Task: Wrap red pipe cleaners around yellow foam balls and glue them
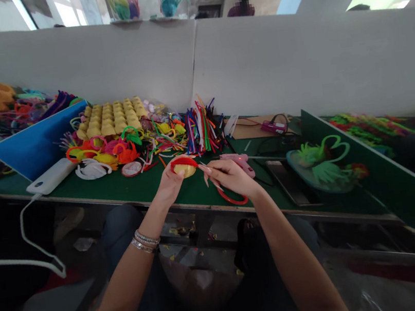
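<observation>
My left hand (171, 182) is closed around a yellow, rounded egg-cup-like piece (185, 170), with red pipe cleaner (185, 161) running along its upper edge. Fingers of my right hand (228, 176) pinch together at the right end of that red pipe cleaner, close to the yellow piece. Under the right hand shows a red loop (233, 199), which looks like a scissors handle; the rest of it is hidden. A pink glue gun (243, 163) lies just beyond my right hand.
Behind stand a yellow egg carton (112, 119), bundled pipe cleaners (203, 127) and bright pipe-cleaner figures (109, 152). A white power bank (52, 176) is at left. At right are a phone (291, 182), a tray (294, 160) of green figures and a dark green board (374, 172).
</observation>
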